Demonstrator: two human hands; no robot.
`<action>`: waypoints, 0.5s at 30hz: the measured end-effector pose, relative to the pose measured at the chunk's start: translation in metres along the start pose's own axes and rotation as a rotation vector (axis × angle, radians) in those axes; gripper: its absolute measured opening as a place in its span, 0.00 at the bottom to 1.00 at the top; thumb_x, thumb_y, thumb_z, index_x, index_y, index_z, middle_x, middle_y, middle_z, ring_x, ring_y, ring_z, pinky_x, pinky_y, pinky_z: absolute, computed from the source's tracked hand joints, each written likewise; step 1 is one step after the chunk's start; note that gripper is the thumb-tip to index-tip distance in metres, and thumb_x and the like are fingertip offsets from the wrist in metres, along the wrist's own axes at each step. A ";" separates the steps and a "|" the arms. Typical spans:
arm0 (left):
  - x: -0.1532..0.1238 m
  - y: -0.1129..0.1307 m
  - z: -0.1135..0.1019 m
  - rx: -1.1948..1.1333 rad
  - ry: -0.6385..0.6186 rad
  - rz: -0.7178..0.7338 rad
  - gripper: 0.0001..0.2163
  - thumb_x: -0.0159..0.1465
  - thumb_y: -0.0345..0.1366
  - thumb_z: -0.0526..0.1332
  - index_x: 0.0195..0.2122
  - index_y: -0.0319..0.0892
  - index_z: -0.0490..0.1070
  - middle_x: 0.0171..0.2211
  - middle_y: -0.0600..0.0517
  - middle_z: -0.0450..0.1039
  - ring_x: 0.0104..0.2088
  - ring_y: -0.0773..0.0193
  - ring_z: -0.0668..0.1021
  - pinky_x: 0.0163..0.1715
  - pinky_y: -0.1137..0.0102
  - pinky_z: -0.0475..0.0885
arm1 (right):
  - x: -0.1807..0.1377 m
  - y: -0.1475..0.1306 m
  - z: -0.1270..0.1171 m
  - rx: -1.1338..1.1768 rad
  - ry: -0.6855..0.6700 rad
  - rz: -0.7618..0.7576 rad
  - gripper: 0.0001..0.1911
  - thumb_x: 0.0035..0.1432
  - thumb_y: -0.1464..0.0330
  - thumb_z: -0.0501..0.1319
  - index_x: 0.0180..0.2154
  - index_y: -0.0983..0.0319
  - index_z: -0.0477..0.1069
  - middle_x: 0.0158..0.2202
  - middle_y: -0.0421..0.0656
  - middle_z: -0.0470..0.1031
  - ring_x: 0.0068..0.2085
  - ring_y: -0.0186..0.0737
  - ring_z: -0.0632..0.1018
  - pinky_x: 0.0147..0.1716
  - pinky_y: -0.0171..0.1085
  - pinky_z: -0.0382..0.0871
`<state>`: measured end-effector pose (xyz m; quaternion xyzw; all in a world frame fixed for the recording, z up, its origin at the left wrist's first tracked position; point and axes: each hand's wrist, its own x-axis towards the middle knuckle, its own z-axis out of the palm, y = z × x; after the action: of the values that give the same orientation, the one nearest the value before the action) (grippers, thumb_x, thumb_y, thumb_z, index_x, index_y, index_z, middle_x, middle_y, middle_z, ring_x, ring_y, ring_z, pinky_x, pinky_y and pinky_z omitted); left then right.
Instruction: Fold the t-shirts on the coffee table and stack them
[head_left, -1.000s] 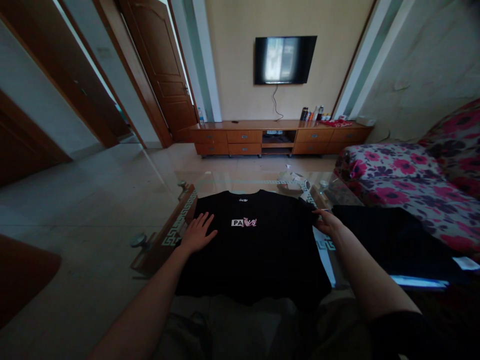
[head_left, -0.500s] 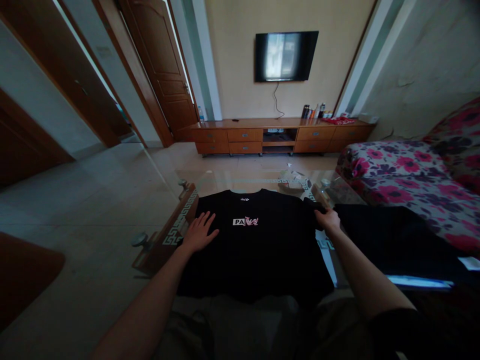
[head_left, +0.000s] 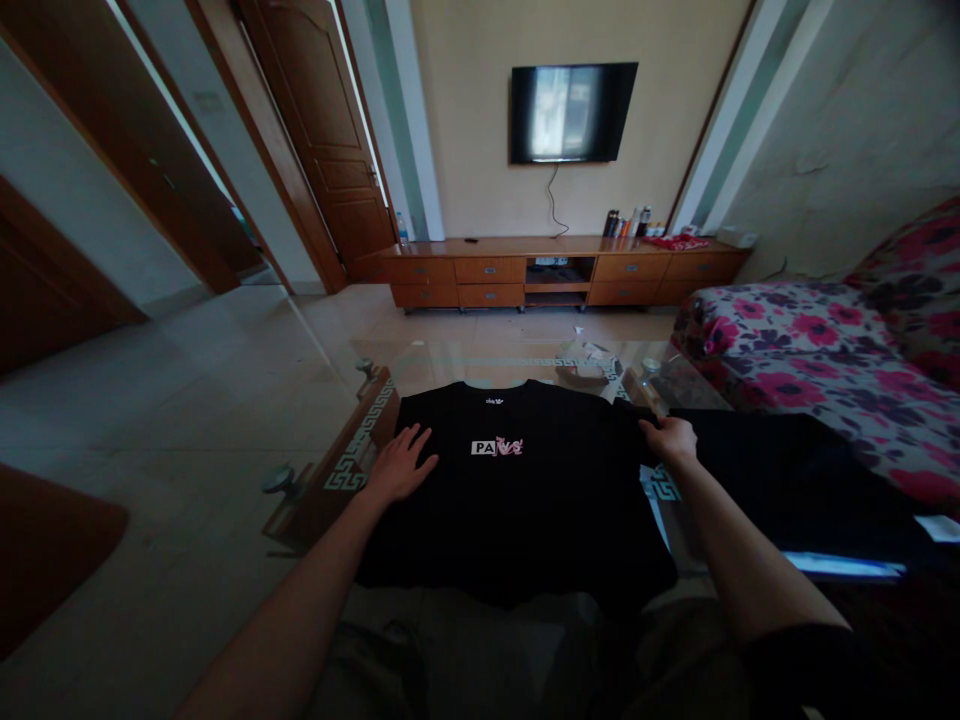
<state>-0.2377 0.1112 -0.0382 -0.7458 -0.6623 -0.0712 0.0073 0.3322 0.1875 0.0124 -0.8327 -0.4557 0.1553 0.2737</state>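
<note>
A black T-shirt (head_left: 517, 500) with a small white and pink chest logo lies flat on a glass table (head_left: 360, 445), its collar pointing away from me. My left hand (head_left: 399, 464) rests flat on the shirt's left side, fingers spread. My right hand (head_left: 670, 440) is at the shirt's right shoulder, fingers curled on the dark fabric of the sleeve edge.
More dark cloth (head_left: 787, 470) lies to the right of the shirt. A floral sofa (head_left: 810, 360) stands at the right. Beyond the table are a tiled floor, a wooden TV cabinet (head_left: 555, 272) with bottles, a wall TV (head_left: 573, 112), and wooden doors (head_left: 322, 130) at the left.
My right hand has shifted a little to the right along the shirt's right shoulder, and its fingers have closed on the fabric. The left hand has stayed flat in place.
</note>
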 end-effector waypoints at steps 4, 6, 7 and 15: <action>0.000 0.002 0.003 0.007 -0.007 -0.007 0.33 0.71 0.58 0.45 0.72 0.48 0.55 0.73 0.47 0.51 0.72 0.49 0.56 0.68 0.54 0.53 | -0.002 -0.002 -0.001 0.005 0.001 -0.014 0.08 0.54 0.64 0.68 0.30 0.63 0.78 0.31 0.50 0.79 0.47 0.54 0.81 0.49 0.44 0.74; -0.001 0.005 0.004 0.011 -0.007 -0.004 0.33 0.71 0.58 0.45 0.72 0.48 0.55 0.74 0.47 0.50 0.72 0.49 0.55 0.69 0.53 0.51 | -0.003 -0.004 -0.001 0.005 0.012 -0.032 0.07 0.56 0.65 0.67 0.31 0.64 0.78 0.32 0.52 0.79 0.47 0.54 0.81 0.48 0.43 0.74; -0.001 0.008 0.004 0.014 -0.006 0.005 0.33 0.71 0.58 0.45 0.72 0.48 0.54 0.74 0.47 0.50 0.73 0.49 0.54 0.69 0.53 0.50 | -0.004 -0.006 -0.001 0.004 0.018 -0.045 0.07 0.56 0.66 0.66 0.32 0.64 0.78 0.33 0.53 0.79 0.47 0.54 0.81 0.48 0.43 0.74; -0.003 0.026 0.004 0.006 -0.001 0.079 0.32 0.72 0.57 0.45 0.73 0.49 0.51 0.75 0.49 0.46 0.74 0.52 0.51 0.70 0.53 0.47 | -0.058 -0.041 -0.010 -0.083 0.136 -0.363 0.19 0.67 0.64 0.56 0.57 0.59 0.73 0.56 0.54 0.72 0.53 0.50 0.76 0.51 0.42 0.70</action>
<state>-0.2120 0.1053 -0.0401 -0.7713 -0.6326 -0.0685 0.0121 0.2788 0.1530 0.0453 -0.7560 -0.5849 0.0277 0.2926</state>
